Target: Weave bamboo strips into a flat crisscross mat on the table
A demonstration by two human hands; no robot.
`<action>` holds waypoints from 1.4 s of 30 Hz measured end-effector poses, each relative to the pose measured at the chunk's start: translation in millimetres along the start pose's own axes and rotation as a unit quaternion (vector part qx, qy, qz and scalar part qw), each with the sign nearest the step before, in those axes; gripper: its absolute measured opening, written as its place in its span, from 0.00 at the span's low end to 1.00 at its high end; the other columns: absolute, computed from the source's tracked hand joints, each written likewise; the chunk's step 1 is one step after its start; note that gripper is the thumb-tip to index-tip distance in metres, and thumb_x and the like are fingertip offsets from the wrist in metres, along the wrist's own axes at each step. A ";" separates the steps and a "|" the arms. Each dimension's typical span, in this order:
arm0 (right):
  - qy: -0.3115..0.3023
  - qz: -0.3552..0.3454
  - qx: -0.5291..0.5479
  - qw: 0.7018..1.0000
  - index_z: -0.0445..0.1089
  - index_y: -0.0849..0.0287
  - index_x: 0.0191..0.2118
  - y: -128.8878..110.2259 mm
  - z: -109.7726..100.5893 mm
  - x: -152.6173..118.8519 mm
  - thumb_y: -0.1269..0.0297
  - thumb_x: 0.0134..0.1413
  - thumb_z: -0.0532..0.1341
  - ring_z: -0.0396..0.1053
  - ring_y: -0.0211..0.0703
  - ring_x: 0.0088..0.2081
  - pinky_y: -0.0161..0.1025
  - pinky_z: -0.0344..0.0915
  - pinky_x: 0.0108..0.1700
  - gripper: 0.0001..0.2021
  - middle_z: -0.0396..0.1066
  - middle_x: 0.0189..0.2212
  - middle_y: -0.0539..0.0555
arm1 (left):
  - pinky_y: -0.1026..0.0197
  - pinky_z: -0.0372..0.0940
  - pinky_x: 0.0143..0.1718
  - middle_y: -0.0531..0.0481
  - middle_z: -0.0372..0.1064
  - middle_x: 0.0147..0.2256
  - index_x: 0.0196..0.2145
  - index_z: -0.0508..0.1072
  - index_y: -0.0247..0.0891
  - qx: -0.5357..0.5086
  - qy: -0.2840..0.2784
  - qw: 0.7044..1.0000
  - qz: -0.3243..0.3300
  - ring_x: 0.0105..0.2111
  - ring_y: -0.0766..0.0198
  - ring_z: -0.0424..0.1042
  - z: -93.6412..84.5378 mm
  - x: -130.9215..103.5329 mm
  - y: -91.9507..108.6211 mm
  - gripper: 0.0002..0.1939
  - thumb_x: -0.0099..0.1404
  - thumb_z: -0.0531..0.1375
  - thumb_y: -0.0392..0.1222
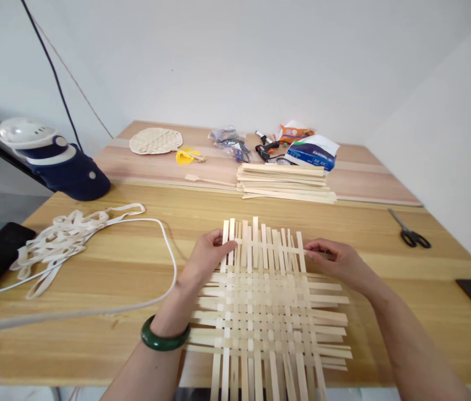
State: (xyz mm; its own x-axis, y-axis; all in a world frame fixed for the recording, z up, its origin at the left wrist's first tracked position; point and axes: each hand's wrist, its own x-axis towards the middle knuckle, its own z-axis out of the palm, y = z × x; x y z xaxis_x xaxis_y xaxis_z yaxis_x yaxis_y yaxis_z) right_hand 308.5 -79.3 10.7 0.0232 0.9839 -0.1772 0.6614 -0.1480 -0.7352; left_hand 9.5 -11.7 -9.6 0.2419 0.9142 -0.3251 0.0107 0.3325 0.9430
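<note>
The woven mat (pixel 266 303) lies at the near edge of the table (pixel 369 223), with loose ends poking out. Near its far side, the left hand (pixel 210 253) and right hand (pixel 338 259) pinch the two ends of a thin cross strip (pixel 269 247). Keeping it straight and nudging both ends gently should help. Farther back sits a strip pile (pixel 283 181).

Left hand (pixel 208 253) pinching, right hand (pixel 339 260) likewise

Strip mat (pixel 266 301): cream, checkered weave. Bangle (pixel 164 343): dark green.
</note>
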 end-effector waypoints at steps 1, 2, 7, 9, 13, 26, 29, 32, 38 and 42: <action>0.004 -0.003 0.001 1.000 0.75 0.56 0.35 -1.4 0.1 -1.5 0.45 0.54 0.61 0.72 0.46 0.38 0.39 0.69 0.40 0.18 0.77 0.36 0.54 | 0.64 0.63 0.30 0.50 0.74 0.29 0.31 0.75 0.35 0.010 0.011 1.000 0.016 0.28 0.65 0.71 0.7 0.4 -0.2 0.12 0.48 0.67 0.44; 0.008 -0.006 0.003 1.000 0.75 0.56 0.36 -2.6 0.3 -2.9 0.45 0.54 0.61 0.72 0.46 0.38 0.39 0.69 0.40 0.18 0.77 0.36 0.54 | 0.63 0.64 0.31 0.49 0.76 0.31 0.32 0.75 0.35 0.016 0.020 0.999 0.030 0.29 0.63 0.72 1.3 0.6 -0.1 0.13 0.48 0.66 0.43; 0.020 -0.008 0.015 1.000 0.75 0.56 0.36 -7.9 0.3 -7.4 0.44 0.53 0.62 0.73 0.46 0.37 0.38 0.69 0.39 0.19 0.77 0.35 0.55 | 0.61 0.67 0.36 0.46 0.78 0.39 0.40 0.77 0.37 0.007 0.029 0.998 0.053 0.35 0.60 0.75 1.6 -1.4 4.2 0.17 0.50 0.65 0.43; 0.023 -0.009 0.016 1.000 0.75 0.56 0.36 -10.5 -1.3 -7.1 0.44 0.53 0.62 0.73 0.46 0.37 0.39 0.70 0.40 0.19 0.77 0.35 0.54 | 0.61 0.67 0.38 0.47 0.78 0.39 0.39 0.79 0.37 0.006 0.028 0.998 0.056 0.38 0.59 0.75 0.0 -2.3 5.8 0.16 0.53 0.64 0.43; 0.016 -0.023 -0.003 1.000 0.75 0.55 0.35 -16.2 -7.4 1.3 0.44 0.52 0.62 0.73 0.48 0.39 0.40 0.69 0.42 0.18 0.77 0.36 0.55 | 0.62 0.66 0.38 0.49 0.79 0.36 0.39 0.80 0.37 0.007 0.041 0.998 0.057 0.38 0.58 0.74 -3.3 -2.2 5.9 0.15 0.54 0.62 0.44; 0.008 -0.002 -0.040 0.999 0.75 0.53 0.44 -10.8 -13.9 14.6 0.47 0.51 0.62 0.73 0.52 0.45 0.46 0.69 0.47 0.19 0.78 0.44 0.55 | 0.63 0.65 0.37 0.50 0.76 0.30 0.35 0.80 0.37 -0.086 0.033 0.996 0.020 0.31 0.64 0.72 -4.3 -3.0 3.6 0.14 0.50 0.68 0.46; 0.011 0.006 -0.048 0.999 0.76 0.53 0.34 -10.1 -20.3 8.4 0.41 0.49 0.62 0.74 0.53 0.41 0.45 0.69 0.45 0.20 0.79 0.38 0.55 | 0.64 0.65 0.34 0.51 0.75 0.28 0.32 0.79 0.37 -0.090 0.031 0.995 0.012 0.30 0.65 0.71 -3.1 -3.3 3.2 0.12 0.52 0.67 0.47; 0.008 0.006 -0.034 0.999 0.76 0.54 0.32 -10.0 -22.8 7.7 0.39 0.47 0.62 0.74 0.52 0.40 0.44 0.69 0.44 0.21 0.79 0.36 0.54 | 0.65 0.64 0.32 0.52 0.73 0.26 0.27 0.76 0.37 -0.119 0.029 0.993 -0.005 0.28 0.66 0.70 -2.7 -3.4 4.4 0.11 0.51 0.68 0.47; 0.011 -0.005 -0.025 1.000 0.77 0.54 0.31 -8.7 -20.2 15.0 0.37 0.46 0.63 0.73 0.52 0.39 0.45 0.69 0.45 0.23 0.78 0.35 0.54 | 0.65 0.64 0.29 0.52 0.72 0.25 0.25 0.75 0.35 -0.177 0.031 0.983 -0.031 0.26 0.68 0.69 -4.6 -3.4 8.4 0.14 0.46 0.71 0.48; 0.001 -0.010 -0.027 1.000 0.77 0.54 0.31 -13.2 -19.0 17.1 0.37 0.46 0.63 0.73 0.53 0.40 0.47 0.69 0.46 0.23 0.79 0.36 0.54 | 0.64 0.65 0.32 0.50 0.74 0.28 0.29 0.76 0.34 -0.176 0.026 0.983 -0.044 0.28 0.66 0.71 -5.3 -1.7 6.9 0.16 0.46 0.71 0.48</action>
State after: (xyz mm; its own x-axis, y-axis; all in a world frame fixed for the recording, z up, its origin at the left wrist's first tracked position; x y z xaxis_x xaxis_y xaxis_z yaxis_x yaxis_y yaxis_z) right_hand 314.4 -58.6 29.8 0.0110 0.9867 -0.1620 0.7007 -0.1232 -0.7028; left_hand 4.0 -9.8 -2.9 0.2040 0.8862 -0.4159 -0.3100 0.4615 0.8312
